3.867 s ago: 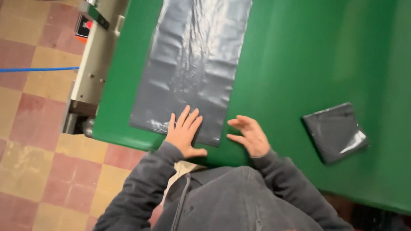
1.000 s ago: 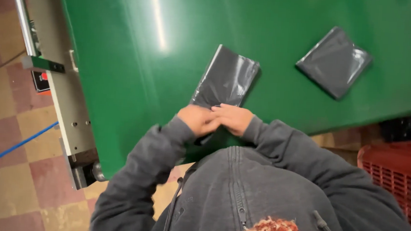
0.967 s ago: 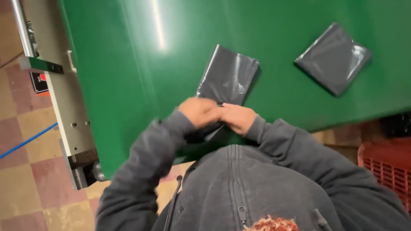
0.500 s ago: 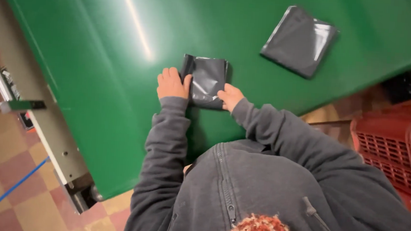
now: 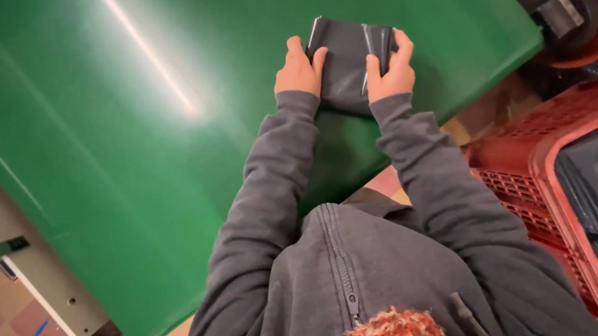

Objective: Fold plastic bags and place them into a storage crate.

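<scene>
A folded dark grey plastic bag (image 5: 345, 62) lies as a small square packet on the green table (image 5: 139, 143), near its far right edge. My left hand (image 5: 297, 71) grips the packet's left side, fingers over its top. My right hand (image 5: 391, 70) grips the right side, with the thumb on the glossy face. Both arms, in grey hoodie sleeves, stretch out over the table. Whether a second folded bag lies under the packet is hidden.
A red plastic crate (image 5: 523, 170) stands at the right beside the table, with dark grey bags (image 5: 597, 175) in it. A metal frame (image 5: 32, 269) runs along the table's lower left edge above a tiled floor. Orange and black equipment (image 5: 576, 19) sits at the top right.
The long flat bag has been folded down to a small square. Since half a second ago, both hands have carried it farther out across the table toward the right edge.
</scene>
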